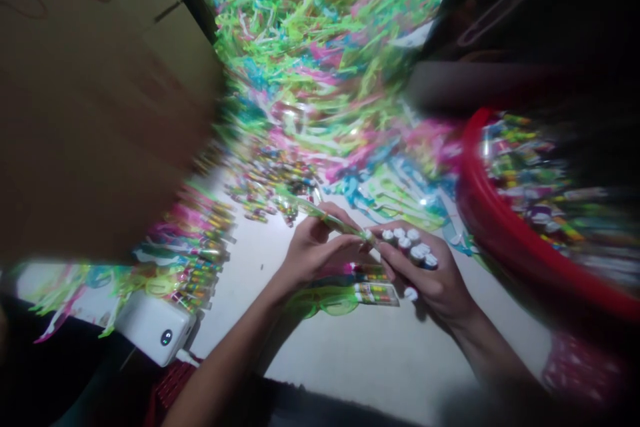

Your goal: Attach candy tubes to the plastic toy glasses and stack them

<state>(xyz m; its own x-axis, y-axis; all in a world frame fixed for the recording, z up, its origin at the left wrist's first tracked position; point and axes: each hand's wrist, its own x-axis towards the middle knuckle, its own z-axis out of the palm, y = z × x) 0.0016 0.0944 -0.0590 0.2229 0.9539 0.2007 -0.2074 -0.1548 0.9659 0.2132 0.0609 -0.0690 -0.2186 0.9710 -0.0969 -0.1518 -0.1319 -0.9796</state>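
Note:
Near the middle of the head view, my left hand [310, 255] is closed around a thin green plastic piece [340, 223], which slants down to the right. My right hand [445, 290] meets that piece's lower end with thumb and fingertips. A bundle of several white-capped tubes [403, 240] is gripped in the same hand, caps facing me. One more white cap [411, 294] shows below the fingers. Beneath both hands, green plastic toy glasses [340, 300] lie on the white table [340, 353]. A clear tube with coloured contents [377, 293] extends from their right side.
A red tub [473, 173] full of small coloured tubes stands at right. Tangled plastic pieces [325, 33] heap up at the back. Rows of tube-ended pieces [207, 260] lie left, near a white power bank [153, 330] with a cable. A blurred brown surface [100, 113] fills the upper left.

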